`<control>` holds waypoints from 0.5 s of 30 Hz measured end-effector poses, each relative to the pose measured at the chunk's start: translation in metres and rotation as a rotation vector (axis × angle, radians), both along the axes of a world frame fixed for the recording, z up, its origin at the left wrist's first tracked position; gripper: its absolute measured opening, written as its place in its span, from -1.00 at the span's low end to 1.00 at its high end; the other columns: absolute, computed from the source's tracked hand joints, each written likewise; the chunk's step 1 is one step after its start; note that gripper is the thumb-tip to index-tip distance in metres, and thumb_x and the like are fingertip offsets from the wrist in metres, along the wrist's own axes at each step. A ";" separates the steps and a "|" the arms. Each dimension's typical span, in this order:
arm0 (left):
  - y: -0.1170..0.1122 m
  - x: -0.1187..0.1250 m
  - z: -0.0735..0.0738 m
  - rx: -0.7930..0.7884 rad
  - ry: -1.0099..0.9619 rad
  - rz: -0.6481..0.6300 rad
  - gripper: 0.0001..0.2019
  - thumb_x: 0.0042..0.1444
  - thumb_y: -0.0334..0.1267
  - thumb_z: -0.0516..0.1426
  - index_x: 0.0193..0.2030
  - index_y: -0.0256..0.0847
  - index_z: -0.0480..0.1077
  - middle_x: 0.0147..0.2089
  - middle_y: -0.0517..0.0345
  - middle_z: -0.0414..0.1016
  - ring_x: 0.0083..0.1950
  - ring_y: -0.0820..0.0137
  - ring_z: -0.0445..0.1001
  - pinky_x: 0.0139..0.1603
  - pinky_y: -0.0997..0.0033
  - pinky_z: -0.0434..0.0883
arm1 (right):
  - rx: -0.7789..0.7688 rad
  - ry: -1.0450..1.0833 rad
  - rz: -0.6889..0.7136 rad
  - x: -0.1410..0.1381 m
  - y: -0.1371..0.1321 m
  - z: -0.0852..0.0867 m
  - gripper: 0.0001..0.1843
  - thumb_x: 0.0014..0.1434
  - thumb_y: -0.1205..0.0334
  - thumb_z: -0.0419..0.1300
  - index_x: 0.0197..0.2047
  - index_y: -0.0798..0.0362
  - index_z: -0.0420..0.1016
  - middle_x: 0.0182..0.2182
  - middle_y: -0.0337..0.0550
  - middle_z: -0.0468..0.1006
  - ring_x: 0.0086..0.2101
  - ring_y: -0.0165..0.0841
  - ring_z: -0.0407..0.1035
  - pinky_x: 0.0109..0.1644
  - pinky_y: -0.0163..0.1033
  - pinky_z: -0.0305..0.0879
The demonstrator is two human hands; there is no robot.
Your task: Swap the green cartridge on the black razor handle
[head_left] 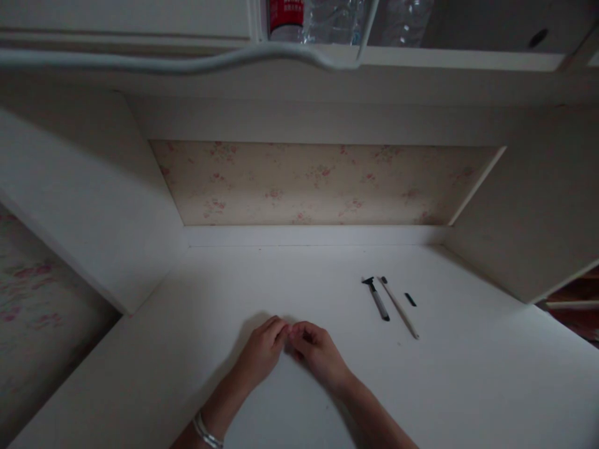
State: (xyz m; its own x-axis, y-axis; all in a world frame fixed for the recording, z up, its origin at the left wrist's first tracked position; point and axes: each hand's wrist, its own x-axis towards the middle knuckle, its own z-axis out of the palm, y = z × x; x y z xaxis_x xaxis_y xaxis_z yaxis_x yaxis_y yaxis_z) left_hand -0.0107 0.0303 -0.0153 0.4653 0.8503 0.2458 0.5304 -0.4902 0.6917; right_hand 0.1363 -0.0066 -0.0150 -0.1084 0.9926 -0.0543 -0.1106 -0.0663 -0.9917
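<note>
Just above the white desk, my left hand (263,348) and my right hand (318,352) meet at the fingertips. Both are closed in a pinch, and whatever lies between the fingers is too small or hidden to make out. To the right of my right hand lies a razor (378,300) with a dark head and a grey handle. Beside it rests a thin pale stick with a dark tip, like a toothbrush (400,308). A small black strip (410,299) lies farther right. Neither hand touches these three things.
The white desk (224,274) is bounded by a side panel (93,187) on the left and another (528,206) on the right. Flowered wallpaper (299,181) covers the back. Overhead, a white curved bar (187,62) crosses before a shelf with plastic bottles (332,22).
</note>
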 end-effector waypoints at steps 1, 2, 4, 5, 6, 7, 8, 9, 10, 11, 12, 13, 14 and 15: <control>-0.001 -0.001 0.001 0.028 0.027 -0.004 -0.72 0.27 -0.23 -0.11 -0.37 -0.18 0.34 -0.34 0.12 0.40 -0.30 0.39 0.38 -0.24 0.44 0.28 | -0.003 0.005 0.005 0.000 0.000 0.001 -0.66 0.08 -0.04 0.19 -0.36 0.12 0.43 -0.60 -0.30 0.33 -0.59 -0.48 0.17 -0.51 -0.36 0.05; -0.001 -0.002 0.003 0.053 0.055 -0.008 -0.72 0.27 -0.23 -0.11 -0.35 -0.18 0.35 -0.33 0.11 0.41 -0.29 0.38 0.38 -0.23 0.43 0.28 | -0.006 0.009 0.009 0.000 0.000 0.002 -0.67 0.08 -0.02 0.20 -0.36 0.12 0.44 -0.59 -0.29 0.35 -0.58 -0.47 0.18 -0.50 -0.36 0.07; -0.002 -0.003 0.005 0.100 0.113 -0.014 -0.72 0.28 -0.21 -0.12 -0.33 -0.17 0.35 -0.32 0.11 0.41 -0.28 0.38 0.39 -0.22 0.43 0.29 | -0.015 0.013 0.009 0.001 -0.001 0.003 -0.69 0.07 0.01 0.21 -0.36 0.13 0.47 -0.59 -0.28 0.38 -0.58 -0.47 0.20 -0.49 -0.35 0.09; -0.002 -0.004 0.005 0.125 0.145 -0.015 -0.71 0.29 -0.21 -0.13 -0.32 -0.17 0.35 -0.32 0.11 0.41 -0.28 0.38 0.40 -0.23 0.43 0.29 | -0.021 0.014 0.005 0.001 -0.001 0.002 -0.70 0.06 0.03 0.21 -0.36 0.13 0.48 -0.59 -0.28 0.39 -0.59 -0.47 0.20 -0.49 -0.35 0.09; -0.002 -0.004 0.005 0.151 0.176 -0.015 -0.71 0.30 -0.21 -0.14 -0.31 -0.17 0.35 -0.32 0.11 0.41 -0.29 0.39 0.40 -0.23 0.43 0.30 | -0.027 0.012 0.003 0.001 -0.001 0.002 -0.71 0.06 0.04 0.21 -0.36 0.13 0.49 -0.60 -0.28 0.39 -0.59 -0.48 0.20 -0.49 -0.35 0.09; -0.003 -0.005 0.005 0.178 0.207 -0.018 -0.71 0.30 -0.22 -0.14 -0.30 -0.17 0.35 -0.32 0.12 0.41 -0.29 0.39 0.41 -0.24 0.43 0.30 | -0.032 0.012 0.000 0.001 -0.001 0.001 -0.72 0.06 0.06 0.21 -0.36 0.14 0.50 -0.61 -0.29 0.39 -0.59 -0.48 0.21 -0.49 -0.36 0.08; -0.003 -0.005 0.004 0.206 0.236 -0.022 -0.71 0.30 -0.22 -0.15 -0.29 -0.17 0.35 -0.31 0.12 0.41 -0.30 0.39 0.41 -0.25 0.43 0.30 | -0.036 0.015 -0.001 0.001 -0.001 0.000 -0.73 0.05 0.07 0.22 -0.36 0.15 0.51 -0.62 -0.28 0.39 -0.60 -0.48 0.21 -0.50 -0.36 0.08; -0.003 -0.006 0.003 0.238 0.264 -0.026 -0.71 0.30 -0.23 -0.15 -0.28 -0.17 0.35 -0.32 0.12 0.41 -0.31 0.40 0.41 -0.26 0.43 0.30 | -0.044 0.025 -0.001 0.001 -0.001 -0.001 -0.73 0.05 0.08 0.22 -0.36 0.16 0.51 -0.63 -0.28 0.39 -0.60 -0.48 0.21 -0.50 -0.36 0.09; -0.002 -0.007 0.002 0.272 0.290 -0.032 -0.72 0.30 -0.24 -0.15 -0.27 -0.17 0.35 -0.32 0.12 0.41 -0.31 0.40 0.41 -0.27 0.43 0.30 | -0.061 0.042 0.002 0.001 -0.002 -0.001 -0.72 0.04 0.08 0.23 -0.37 0.17 0.51 -0.62 -0.27 0.40 -0.60 -0.48 0.22 -0.50 -0.36 0.10; -0.002 -0.007 0.002 0.308 0.314 -0.040 -0.73 0.30 -0.25 -0.14 -0.27 -0.16 0.35 -0.32 0.12 0.42 -0.32 0.40 0.41 -0.28 0.42 0.31 | -0.087 0.062 0.004 0.001 -0.002 -0.001 -0.71 0.02 0.07 0.24 -0.38 0.17 0.51 -0.62 -0.26 0.41 -0.60 -0.48 0.23 -0.50 -0.36 0.12; -0.002 -0.008 0.001 0.346 0.331 -0.045 -0.74 0.30 -0.27 -0.13 -0.27 -0.16 0.35 -0.32 0.13 0.42 -0.32 0.40 0.41 -0.28 0.42 0.31 | -0.118 0.077 0.008 0.001 -0.002 -0.001 -0.69 0.01 0.05 0.25 -0.39 0.18 0.49 -0.61 -0.25 0.41 -0.61 -0.48 0.23 -0.52 -0.35 0.14; -0.001 -0.009 0.000 0.383 0.342 -0.046 -0.76 0.29 -0.28 -0.12 -0.27 -0.16 0.35 -0.33 0.13 0.42 -0.33 0.40 0.41 -0.29 0.42 0.31 | -0.144 0.082 0.011 0.000 -0.002 -0.001 -0.67 0.00 0.02 0.25 -0.41 0.18 0.48 -0.62 -0.24 0.42 -0.62 -0.48 0.24 -0.53 -0.35 0.15; -0.001 -0.009 -0.001 0.416 0.347 -0.045 -0.77 0.29 -0.29 -0.10 -0.27 -0.16 0.35 -0.33 0.14 0.42 -0.34 0.40 0.41 -0.31 0.42 0.32 | -0.162 0.078 0.014 0.000 -0.003 0.000 -0.64 -0.01 -0.01 0.25 -0.43 0.18 0.47 -0.62 -0.23 0.42 -0.63 -0.48 0.24 -0.55 -0.35 0.15; -0.001 -0.010 -0.002 0.442 0.348 -0.045 -0.79 0.28 -0.31 -0.09 -0.26 -0.16 0.35 -0.34 0.15 0.42 -0.35 0.40 0.41 -0.32 0.42 0.32 | -0.169 0.067 0.015 0.000 -0.003 0.001 -0.62 -0.01 -0.04 0.25 -0.45 0.18 0.45 -0.63 -0.23 0.41 -0.64 -0.48 0.24 -0.57 -0.36 0.15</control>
